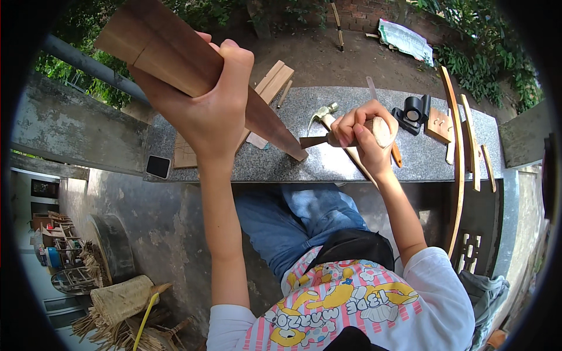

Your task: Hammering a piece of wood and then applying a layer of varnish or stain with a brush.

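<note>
Both hands are full: left hand (216, 111) gripping a dark board (193, 64), slanted, low end over the stone table (427, 167), right hand (366, 136) clenched round a chisel (314, 141) pointed at that end. If the board slips mid-push, the chisel could skid imo

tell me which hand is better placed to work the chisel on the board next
Probably the right hand: it grips the chisel, which points at the lower end of the board. The left hand holds the board higher up.
</note>
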`<state>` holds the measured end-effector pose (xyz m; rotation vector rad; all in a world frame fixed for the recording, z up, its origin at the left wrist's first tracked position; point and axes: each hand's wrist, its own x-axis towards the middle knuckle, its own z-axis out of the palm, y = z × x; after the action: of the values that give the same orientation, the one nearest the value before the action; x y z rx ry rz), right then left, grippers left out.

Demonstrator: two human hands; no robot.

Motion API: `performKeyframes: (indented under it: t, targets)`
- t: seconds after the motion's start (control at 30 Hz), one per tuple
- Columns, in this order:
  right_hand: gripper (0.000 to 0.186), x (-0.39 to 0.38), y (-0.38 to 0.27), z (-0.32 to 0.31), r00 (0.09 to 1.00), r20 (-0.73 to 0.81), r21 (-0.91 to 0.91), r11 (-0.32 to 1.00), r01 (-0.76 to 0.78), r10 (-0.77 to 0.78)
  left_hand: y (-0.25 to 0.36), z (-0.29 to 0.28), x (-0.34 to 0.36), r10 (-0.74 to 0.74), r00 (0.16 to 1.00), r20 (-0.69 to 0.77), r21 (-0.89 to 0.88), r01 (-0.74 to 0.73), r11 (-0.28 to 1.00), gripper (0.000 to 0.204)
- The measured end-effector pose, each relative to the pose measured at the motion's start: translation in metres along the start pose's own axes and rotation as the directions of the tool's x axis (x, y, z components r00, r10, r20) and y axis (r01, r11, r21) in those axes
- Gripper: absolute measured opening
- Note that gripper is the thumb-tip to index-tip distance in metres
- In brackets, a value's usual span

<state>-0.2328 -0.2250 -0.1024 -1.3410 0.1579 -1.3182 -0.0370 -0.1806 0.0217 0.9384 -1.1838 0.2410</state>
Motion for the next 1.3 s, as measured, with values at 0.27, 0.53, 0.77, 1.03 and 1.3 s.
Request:
performKeyframes:
  t: [0.27, 0.53, 0.77, 1.03, 1.3]
  targets:
    - [0.016, 0.008, 0.006, -0.014, 0.998, -0.068, 0.083, 0.997, -0.004, 0.010, 0.005, -0.015, 0.002, -0.113, 0.993, 0.041, -0.029, 0.114, 0.993, 0.052]
    - [0.007, 0.027, 0.004, 0.003, 0.999, 0.014, 0.105, 0.993, -0.048, 0.047, 0.009, -0.019, -0.004, -0.143, 0.990, -0.005, 0.060, 0.143, 0.988, 0.054]
    - [0.012, 0.031, -0.055, 0.064, 0.925, 0.308, -0.403, 0.851, 0.338, -0.221, -0.002, -0.004, 0.000, -0.060, 0.998, 0.015, 0.078, 0.059, 0.995, 0.066]
    - [0.012, 0.037, -0.030, 0.053, 1.000, -0.009, -0.329, 0.944, -0.021, 0.019, -0.009, 0.010, 0.005, 0.056, 0.998, 0.015, 0.064, -0.057, 0.996, 0.048]
    - [0.013, 0.035, -0.001, 0.048, 0.998, -0.048, -0.270, 0.962, -0.039, 0.027, 0.003, 0.010, 0.004, -0.077, 0.997, 0.021, 0.033, 0.077, 0.997, 0.050]
